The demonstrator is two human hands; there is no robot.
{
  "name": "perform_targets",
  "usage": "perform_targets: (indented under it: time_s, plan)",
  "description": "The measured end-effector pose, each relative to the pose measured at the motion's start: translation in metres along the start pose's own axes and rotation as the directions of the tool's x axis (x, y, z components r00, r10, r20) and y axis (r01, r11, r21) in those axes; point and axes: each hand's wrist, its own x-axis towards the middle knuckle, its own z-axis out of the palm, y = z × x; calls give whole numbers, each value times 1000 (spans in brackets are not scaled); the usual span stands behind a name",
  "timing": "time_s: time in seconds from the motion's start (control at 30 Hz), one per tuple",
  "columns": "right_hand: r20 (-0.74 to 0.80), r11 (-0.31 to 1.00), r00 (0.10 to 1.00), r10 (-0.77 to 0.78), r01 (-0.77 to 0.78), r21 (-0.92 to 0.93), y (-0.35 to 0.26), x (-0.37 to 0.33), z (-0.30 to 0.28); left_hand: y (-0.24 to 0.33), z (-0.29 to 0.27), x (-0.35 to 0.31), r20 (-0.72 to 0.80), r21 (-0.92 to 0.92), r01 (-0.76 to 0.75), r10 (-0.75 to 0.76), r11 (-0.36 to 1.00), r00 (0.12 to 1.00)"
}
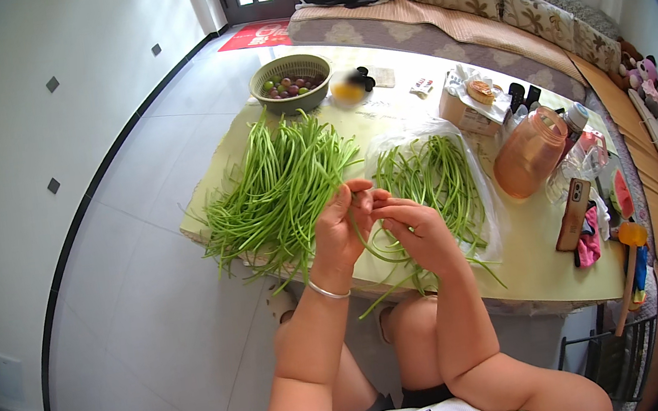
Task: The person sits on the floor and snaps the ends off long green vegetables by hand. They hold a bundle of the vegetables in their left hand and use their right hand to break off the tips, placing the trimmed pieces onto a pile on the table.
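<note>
Close together over the table's near edge, both my hands hold one long green vegetable stem (364, 241). My left hand (337, 230), with a silver bangle at its wrist, has its fingers closed on it. My right hand (421, 230) pinches at the stem beside the left fingertips; the exact grip is partly hidden. Below the hands the stem curves down to the right. A large heap of green stems (276, 188) lies to the left of my hands. Behind my right hand, a smaller bunch of stems (430, 178) rests on a see-through plastic bag (491, 220).
Past the large heap stands an olive basket (296, 102) of grapes. On the right are a cardboard box (469, 114), a pinkish jug (531, 156), a bottle (575, 119) and a phone (574, 213). A long sofa (465, 39) runs along the table's far side.
</note>
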Motion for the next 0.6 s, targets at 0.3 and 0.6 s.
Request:
perform_targets:
  time_s: [0.3, 0.6]
  plan:
    - [176, 846, 830, 530, -531, -44, -8, 4, -9, 92, 30, -20, -1, -217, -334, 342, 917, 940]
    - [-518, 784, 832, 200, -453, -424, 76, -7, -32, 122, 45, -43, -63, -429, -336, 343, 838, 937]
